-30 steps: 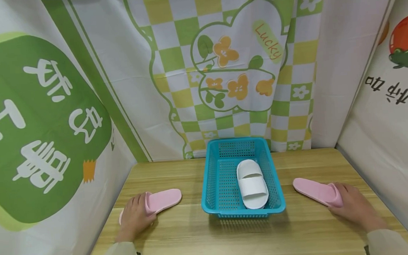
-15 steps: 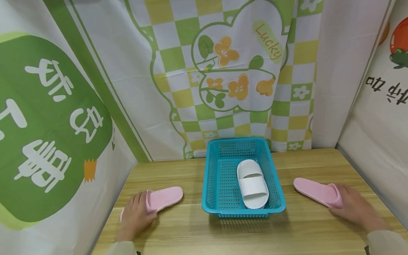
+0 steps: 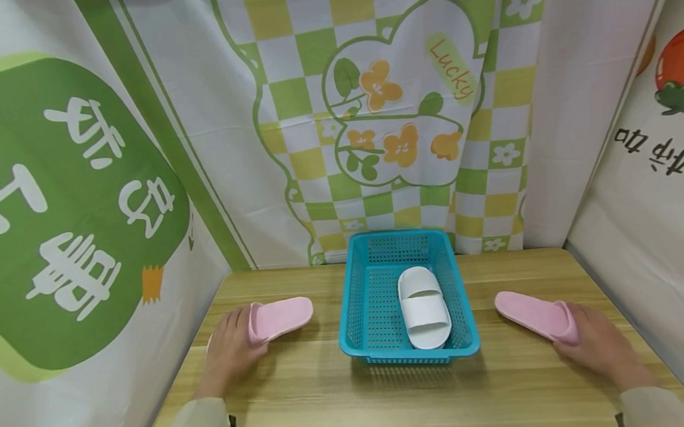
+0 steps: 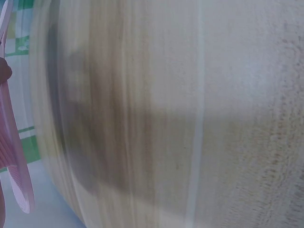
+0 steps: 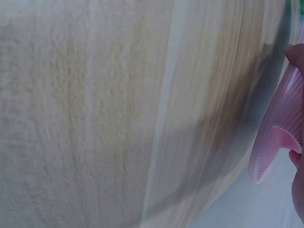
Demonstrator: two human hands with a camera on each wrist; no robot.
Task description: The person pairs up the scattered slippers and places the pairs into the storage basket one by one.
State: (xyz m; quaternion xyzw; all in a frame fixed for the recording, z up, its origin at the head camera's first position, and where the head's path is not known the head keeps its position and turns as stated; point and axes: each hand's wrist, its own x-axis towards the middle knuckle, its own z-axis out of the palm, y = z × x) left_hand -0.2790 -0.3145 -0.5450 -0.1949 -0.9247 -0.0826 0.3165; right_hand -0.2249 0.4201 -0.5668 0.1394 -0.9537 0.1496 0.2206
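My left hand [image 3: 230, 344] grips a pink slipper [image 3: 285, 316] by its strap end, toe pointing right toward the basket. In the left wrist view that pink slipper [image 4: 16, 156] shows at the left edge, raised above the table with its shadow below. On the other side my right hand [image 3: 599, 343] holds a second pink slipper [image 3: 530, 313], its toe pointing left and back. The right wrist view shows this slipper [image 5: 273, 137] tilted over the wood, a thumb at its edge. Between the hands, a white slipper [image 3: 424, 310] lies in the blue basket [image 3: 352, 291], on its right side.
The basket stands at the back middle of the wooden table [image 3: 306, 398]. Behind it hangs a checked green and yellow cloth [image 3: 311, 98]. Printed white cloths also enclose the left [image 3: 162, 250] and right [image 3: 629, 202] sides, close to the table's edges.
The left slipper and hand have risen and shifted slightly right, toward the basket. The right slipper and hand have also lifted a little. The basket and white slipper stay in place.
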